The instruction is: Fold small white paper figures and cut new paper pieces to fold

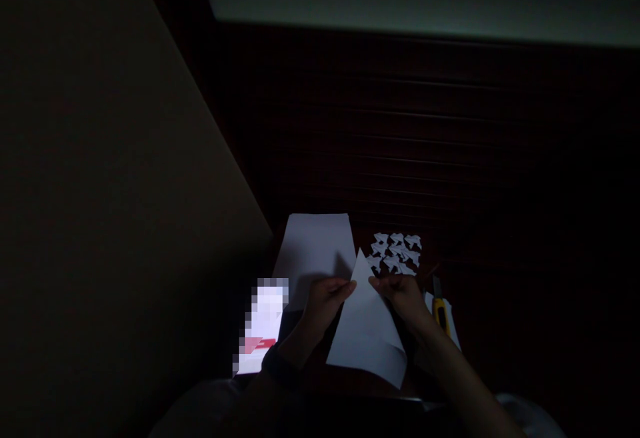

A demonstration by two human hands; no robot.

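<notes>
Between my two hands is a sheet of white paper [367, 331], narrowed to a point at its far end and curling at its near right corner. My left hand [325, 301] pinches its left edge between thumb and fingers; a dark band circles that wrist. On the opposite edge, my right hand [400, 295] grips the paper the same way. Just beyond the right hand, several small folded paper figures [397, 250] lie in rows. A stack of white paper [317, 245] rests beyond my left hand.
A yellow box cutter [440, 311] lies on white paper [455, 331] to the right of my right forearm. At the left is a lit screen [260, 331], partly pixelated. A pale wall or panel [125, 158] rises on the left. The room is dim.
</notes>
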